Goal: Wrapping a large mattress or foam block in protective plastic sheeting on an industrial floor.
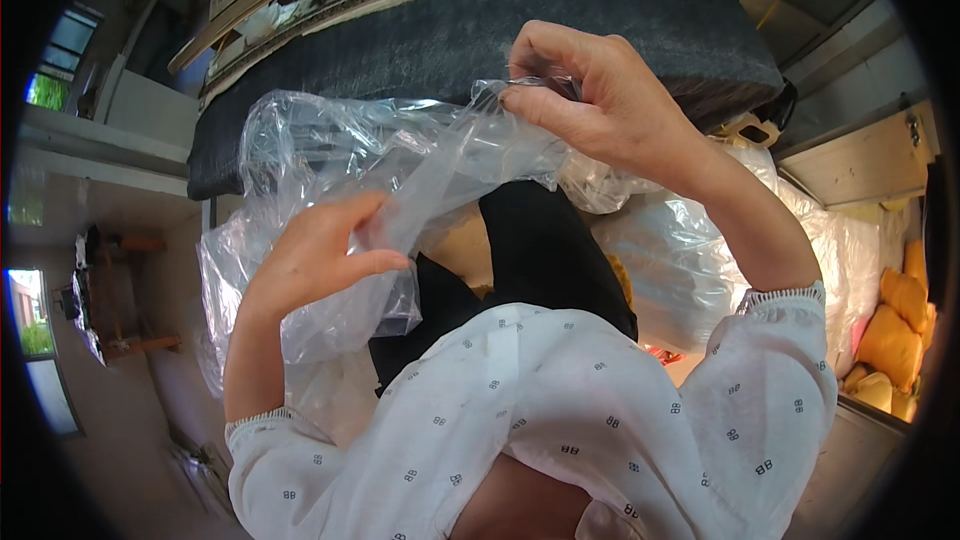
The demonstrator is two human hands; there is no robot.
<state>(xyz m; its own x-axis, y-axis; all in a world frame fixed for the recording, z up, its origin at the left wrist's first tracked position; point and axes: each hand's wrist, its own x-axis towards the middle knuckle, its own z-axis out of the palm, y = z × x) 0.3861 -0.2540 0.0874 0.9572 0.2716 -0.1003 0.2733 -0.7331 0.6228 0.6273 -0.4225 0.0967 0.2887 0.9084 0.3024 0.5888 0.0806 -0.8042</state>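
Note:
A large sheet of clear plastic film (330,140), perhaps a bag, lies crumpled over my lap and against the dark cloth-covered bench edge. My right hand (590,90) is raised at the far side, thumb and fingers pinched on a gathered edge of the film. From there the plastic stretches down to the left. My left hand (325,250) is beside the film's hanging part, thumb apart from the fingers; its fingertips are smeared by motion and partly lost against the plastic, so a grip cannot be made out.
Across the far side runs a bench (400,30) covered in dark cloth, with wooden rails behind it. More bundled clear plastic (680,250) is heaped to my right. Orange-yellow sacks (890,340) lie in an opening at the far right. A wooden shelf (140,340) stands at the left.

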